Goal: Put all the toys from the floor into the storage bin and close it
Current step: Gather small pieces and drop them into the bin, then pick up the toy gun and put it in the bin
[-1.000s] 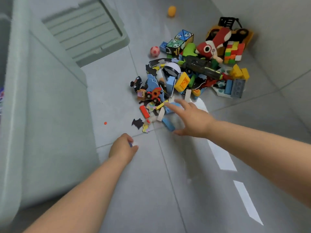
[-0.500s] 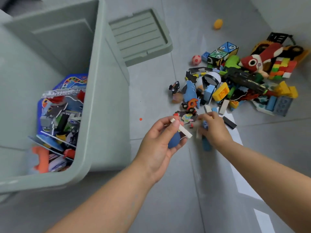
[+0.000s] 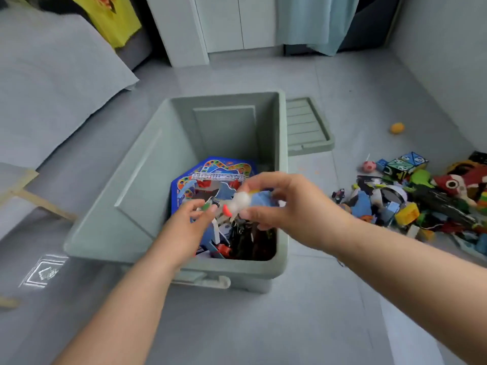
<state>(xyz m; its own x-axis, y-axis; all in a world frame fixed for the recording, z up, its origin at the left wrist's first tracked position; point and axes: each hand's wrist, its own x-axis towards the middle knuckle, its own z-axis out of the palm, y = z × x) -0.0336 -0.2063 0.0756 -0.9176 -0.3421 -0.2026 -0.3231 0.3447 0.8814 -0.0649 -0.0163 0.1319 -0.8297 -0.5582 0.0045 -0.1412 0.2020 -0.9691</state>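
The green storage bin (image 3: 131,180) stands open on the floor, with a blue game board (image 3: 210,167) and several toys inside. Both my hands hover over its near right part. My left hand (image 3: 188,227) has its fingers stretched out and loose, a small green bit at the fingertips. Blurred white and red pieces (image 3: 238,204) hang between the two hands. My right hand (image 3: 287,209) curls thumb and fingers around a blue piece (image 3: 263,200). The bin's lid (image 3: 305,127) lies flat behind the bin's right side. A heap of toys (image 3: 411,204) lies on the floor at the right.
An orange ball (image 3: 397,128) and a pink ball (image 3: 368,166) lie apart from the heap. A grey bed (image 3: 52,83) fills the left, with a wooden frame leg (image 3: 44,204) beside it. Cabinets (image 3: 224,22) and a curtain stand at the back, a wall at the right.
Both hands have lifted from the toy heap with pieces and swung left over the open bin. The left hand has opened, and white and red pieces are loose in the air.
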